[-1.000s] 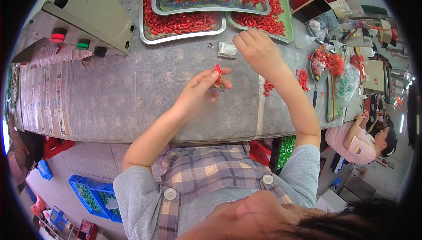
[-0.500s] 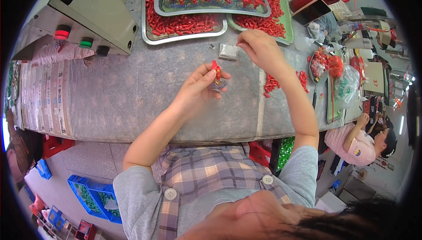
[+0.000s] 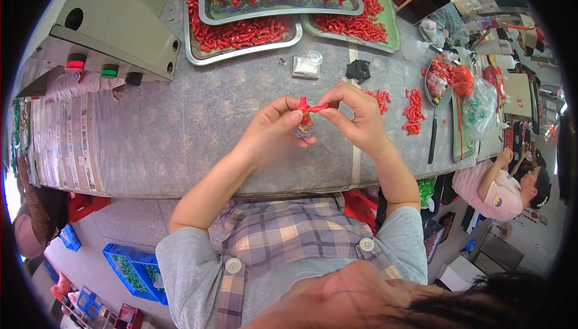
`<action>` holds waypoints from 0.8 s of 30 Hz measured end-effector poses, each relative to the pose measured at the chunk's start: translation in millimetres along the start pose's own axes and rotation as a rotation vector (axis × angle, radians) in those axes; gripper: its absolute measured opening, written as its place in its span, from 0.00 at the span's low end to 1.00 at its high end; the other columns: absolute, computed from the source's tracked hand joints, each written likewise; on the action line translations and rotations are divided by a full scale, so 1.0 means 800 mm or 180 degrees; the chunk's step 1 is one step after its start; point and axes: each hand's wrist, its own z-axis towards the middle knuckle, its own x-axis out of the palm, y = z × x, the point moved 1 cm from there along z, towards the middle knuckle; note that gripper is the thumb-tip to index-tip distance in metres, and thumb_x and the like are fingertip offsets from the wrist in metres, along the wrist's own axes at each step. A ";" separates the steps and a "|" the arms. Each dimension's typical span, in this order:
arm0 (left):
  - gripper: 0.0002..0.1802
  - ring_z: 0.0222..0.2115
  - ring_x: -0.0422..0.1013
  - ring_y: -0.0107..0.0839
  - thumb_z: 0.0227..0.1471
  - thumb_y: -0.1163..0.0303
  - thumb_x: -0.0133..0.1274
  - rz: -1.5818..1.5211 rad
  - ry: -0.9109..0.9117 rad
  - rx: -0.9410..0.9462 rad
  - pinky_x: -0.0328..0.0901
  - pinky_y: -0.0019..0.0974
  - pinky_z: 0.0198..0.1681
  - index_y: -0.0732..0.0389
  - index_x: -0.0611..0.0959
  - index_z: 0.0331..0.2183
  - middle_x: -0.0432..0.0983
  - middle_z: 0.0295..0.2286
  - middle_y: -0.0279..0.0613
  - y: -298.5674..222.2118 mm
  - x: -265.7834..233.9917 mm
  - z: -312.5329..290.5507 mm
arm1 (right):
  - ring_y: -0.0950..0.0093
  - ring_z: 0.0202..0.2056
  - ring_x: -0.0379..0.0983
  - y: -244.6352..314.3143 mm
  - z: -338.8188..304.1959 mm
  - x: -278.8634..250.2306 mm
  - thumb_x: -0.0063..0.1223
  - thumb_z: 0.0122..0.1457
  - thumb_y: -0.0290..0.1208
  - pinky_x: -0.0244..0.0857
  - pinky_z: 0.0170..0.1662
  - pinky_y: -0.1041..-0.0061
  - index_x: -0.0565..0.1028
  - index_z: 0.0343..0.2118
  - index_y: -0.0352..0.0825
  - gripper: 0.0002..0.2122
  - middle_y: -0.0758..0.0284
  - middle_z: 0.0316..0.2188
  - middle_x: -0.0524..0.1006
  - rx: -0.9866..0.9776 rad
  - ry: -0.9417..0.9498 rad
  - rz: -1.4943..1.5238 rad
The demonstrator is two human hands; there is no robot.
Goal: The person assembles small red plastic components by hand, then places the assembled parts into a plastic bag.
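A small red figurine (image 3: 304,118) with a gold patch and a clear bluish base is pinched between the thumb and fingers of my left hand (image 3: 278,125). My right hand (image 3: 355,114) grips a slim red plastic piece (image 3: 318,108) by its outer end. The piece's other end meets the figurine's upper side; whether it is fixed there I cannot tell. Beyond my hands lie a small whitish block (image 3: 305,69) with a round clear dish (image 3: 314,58) at its edge, and a crumpled black scrap (image 3: 358,71).
Metal trays (image 3: 208,59) of red pieces and figurines stand at the back, beside a green tray (image 3: 390,40). Small red heaps (image 3: 414,112) and a black-handled tool (image 3: 433,139) lie right. A grey machine (image 3: 114,28) stands left. Another person (image 3: 497,190) sits far right.
My right hand has come from beside the whitish block to the figurine, holding the slim red piece against it. The dish and black scrap have come into sight. The view has shifted slightly.
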 end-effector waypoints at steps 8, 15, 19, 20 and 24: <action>0.10 0.28 0.71 0.23 0.50 0.72 0.51 0.0320 -0.0391 0.0539 0.68 0.28 0.32 0.61 0.72 0.37 0.71 0.30 0.33 0.007 0.010 -0.001 | 0.68 0.25 0.68 -0.007 -0.007 0.006 0.57 0.44 0.26 0.61 0.28 0.73 0.72 0.25 0.34 0.06 0.65 0.22 0.71 -0.0701 -0.0140 -0.0860; 0.12 0.30 0.71 0.21 0.46 0.76 0.53 0.1533 -0.0429 0.0562 0.66 0.24 0.35 0.64 0.77 0.37 0.75 0.28 0.34 0.003 0.010 -0.012 | 0.69 0.23 0.66 -0.004 -0.020 -0.002 0.59 0.40 0.27 0.59 0.25 0.72 0.69 0.23 0.34 0.10 0.67 0.21 0.70 -0.1382 0.0196 -0.1674; 0.11 0.29 0.70 0.19 0.46 0.77 0.53 0.1560 -0.0407 0.0413 0.65 0.24 0.34 0.64 0.78 0.36 0.76 0.27 0.34 0.004 0.010 -0.011 | 0.71 0.24 0.65 -0.002 -0.028 -0.002 0.59 0.40 0.29 0.59 0.25 0.73 0.69 0.23 0.35 0.10 0.68 0.21 0.69 -0.1437 0.0363 -0.1909; 0.10 0.29 0.70 0.19 0.46 0.77 0.53 0.1609 -0.0392 0.0343 0.65 0.24 0.34 0.64 0.78 0.35 0.76 0.27 0.35 0.004 0.009 -0.011 | 0.72 0.23 0.64 -0.002 -0.029 -0.001 0.56 0.41 0.30 0.58 0.26 0.75 0.68 0.22 0.36 0.08 0.70 0.20 0.67 -0.1488 0.0378 -0.2020; 0.10 0.29 0.70 0.19 0.46 0.77 0.53 0.1453 -0.0176 0.0185 0.65 0.25 0.35 0.64 0.78 0.35 0.76 0.27 0.35 0.005 0.010 -0.011 | 0.72 0.23 0.64 -0.001 -0.035 -0.004 0.56 0.41 0.30 0.57 0.26 0.74 0.69 0.23 0.35 0.08 0.70 0.19 0.66 -0.1552 0.0592 -0.2274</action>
